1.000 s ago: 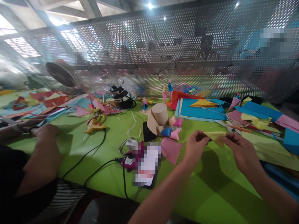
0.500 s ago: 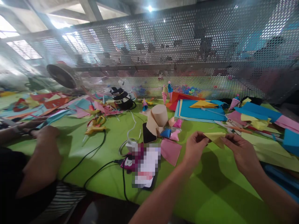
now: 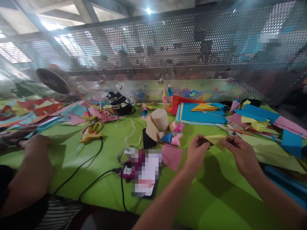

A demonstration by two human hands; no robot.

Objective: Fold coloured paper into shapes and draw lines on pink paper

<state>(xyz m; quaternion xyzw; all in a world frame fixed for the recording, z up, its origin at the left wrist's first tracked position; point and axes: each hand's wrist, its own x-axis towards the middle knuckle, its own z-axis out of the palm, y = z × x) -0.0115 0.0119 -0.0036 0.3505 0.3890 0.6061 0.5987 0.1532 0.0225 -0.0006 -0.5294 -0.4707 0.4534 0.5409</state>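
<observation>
Over the green table, two forearms slant inward. The left hand and right hand, both curled and near each other, pinch opposite ends of the folded yellow paper between them, point down.

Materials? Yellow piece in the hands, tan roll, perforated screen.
Yellow piece: likely matte paper; thin, straight-edged. Tan roll: matte, probably paper, perhaps tissue; its loose end looks thin. Perforated screen: greyish, probably metal, going by its regular holes; coating unclear.
</observation>
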